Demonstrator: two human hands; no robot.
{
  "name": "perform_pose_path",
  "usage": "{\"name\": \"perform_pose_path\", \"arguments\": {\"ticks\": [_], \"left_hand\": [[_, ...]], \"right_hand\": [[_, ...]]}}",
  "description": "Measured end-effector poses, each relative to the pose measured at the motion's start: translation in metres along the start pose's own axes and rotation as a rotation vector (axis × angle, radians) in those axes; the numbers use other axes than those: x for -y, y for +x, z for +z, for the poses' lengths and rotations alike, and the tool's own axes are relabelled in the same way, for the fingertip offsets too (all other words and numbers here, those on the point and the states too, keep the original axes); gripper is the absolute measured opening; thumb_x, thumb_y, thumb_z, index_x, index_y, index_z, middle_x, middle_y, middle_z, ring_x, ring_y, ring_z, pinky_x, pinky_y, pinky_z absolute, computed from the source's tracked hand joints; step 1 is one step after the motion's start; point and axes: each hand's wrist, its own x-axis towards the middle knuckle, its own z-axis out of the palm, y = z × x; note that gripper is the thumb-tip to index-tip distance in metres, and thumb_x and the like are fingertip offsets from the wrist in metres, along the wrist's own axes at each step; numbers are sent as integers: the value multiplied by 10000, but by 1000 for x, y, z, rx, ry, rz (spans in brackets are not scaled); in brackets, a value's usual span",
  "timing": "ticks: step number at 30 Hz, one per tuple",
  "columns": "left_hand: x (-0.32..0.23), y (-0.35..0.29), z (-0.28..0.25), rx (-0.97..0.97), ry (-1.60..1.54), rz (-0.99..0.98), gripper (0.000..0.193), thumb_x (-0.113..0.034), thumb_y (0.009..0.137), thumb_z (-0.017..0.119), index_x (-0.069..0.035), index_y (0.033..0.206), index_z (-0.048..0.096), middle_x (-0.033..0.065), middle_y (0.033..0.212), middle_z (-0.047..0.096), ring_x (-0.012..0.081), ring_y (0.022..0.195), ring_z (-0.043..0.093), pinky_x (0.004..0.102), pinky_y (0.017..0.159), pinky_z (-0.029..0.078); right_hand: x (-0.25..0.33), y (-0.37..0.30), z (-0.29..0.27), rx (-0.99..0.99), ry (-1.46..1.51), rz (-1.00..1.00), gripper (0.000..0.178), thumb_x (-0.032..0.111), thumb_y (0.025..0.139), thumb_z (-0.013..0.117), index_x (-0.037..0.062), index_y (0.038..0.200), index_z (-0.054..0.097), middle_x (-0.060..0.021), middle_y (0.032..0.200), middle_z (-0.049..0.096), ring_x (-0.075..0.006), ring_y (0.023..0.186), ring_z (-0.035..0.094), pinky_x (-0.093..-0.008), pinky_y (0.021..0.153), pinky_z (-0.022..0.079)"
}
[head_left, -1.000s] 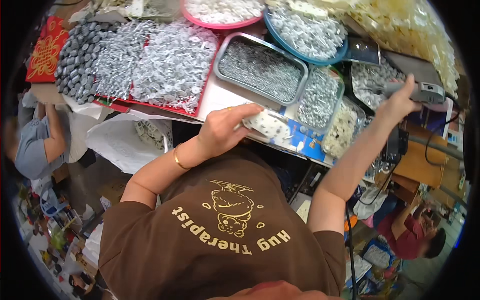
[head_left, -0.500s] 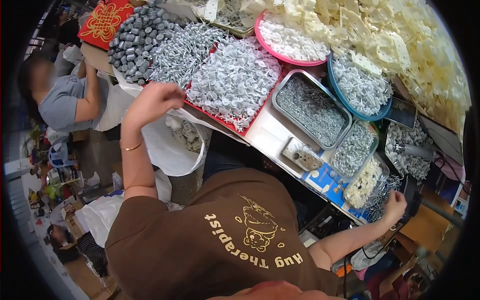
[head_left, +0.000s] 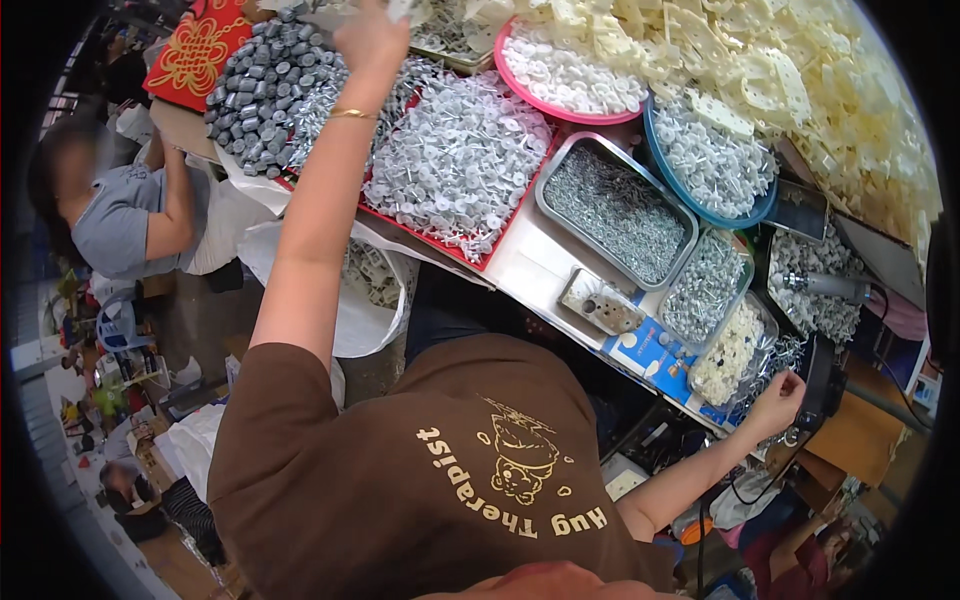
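My left arm reaches far forward, and my left hand (head_left: 372, 40) is over the far edge of the goods, beside a shallow tray of small metal parts (head_left: 452, 38). Motion smears its fingers, so their grip is unclear. Under that forearm lie long silvery screws (head_left: 325, 135) and a red tray of white-capped pins (head_left: 455, 165). My right hand (head_left: 776, 405) is closed in a pinch at the near right, next to loose silvery metal pieces (head_left: 768, 368) and a clear tub of cream plastic bits (head_left: 728, 362). What its fingertips hold is hidden.
Grey cylindrical parts (head_left: 265, 95) are heaped at the far left. A pink basin (head_left: 570, 112), a blue basin (head_left: 765, 208) and a metal tray (head_left: 615, 215) of small screws stand centre right. Cream plastic plates (head_left: 820, 120) pile up behind. A small drilled block (head_left: 603, 300) and powered driver (head_left: 828, 287) lie nearby.
My left hand has swung forward and right, from the near edge by the white bag to the far side of the trays. My right hand has shifted slightly left.
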Motion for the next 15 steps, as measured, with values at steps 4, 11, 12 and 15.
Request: {"name": "perform_pose_path", "arguments": {"ticks": [4, 11, 12, 15], "left_hand": [[3, -19, -27, -30, -623, -66, 787, -349, 816, 832, 0, 1391, 423, 163, 1020, 724, 261, 886, 728, 370, 793, 559], [-54, -123, -126, 564, -1319, 33, 647, 11, 895, 724, -77, 1442, 392, 129, 1189, 621, 195, 985, 661, 314, 829, 573], [-62, -138, -127, 677, -1395, 7, 538, 20, 897, 714, -56, 1367, 461, 130, 1212, 618, 184, 990, 656, 299, 828, 566], [-82, -173, -138, 806, -1441, 82, 286, 49, 893, 689, -14, 1159, 604, 132, 1290, 599, 146, 1007, 642, 237, 818, 526]], "right_hand": [[-9, -2, -13, 32, 105, -108, 265, 270, 934, 701, 17, 1012, 717, -134, 901, 732, -243, 805, 695, -353, 740, 532], [7, -2, 5, 123, -167, -302, 159, 191, 851, 720, 93, 964, 776, -119, 901, 727, -349, 889, 647, -437, 823, 497], [7, -3, 5, 114, -185, -241, 155, 188, 852, 715, 85, 952, 772, -115, 891, 728, -342, 886, 651, -436, 818, 500], [17, -11, -2, 58, -144, -150, 158, 186, 856, 707, 70, 945, 766, -111, 876, 730, -330, 883, 658, -431, 810, 507]]}}
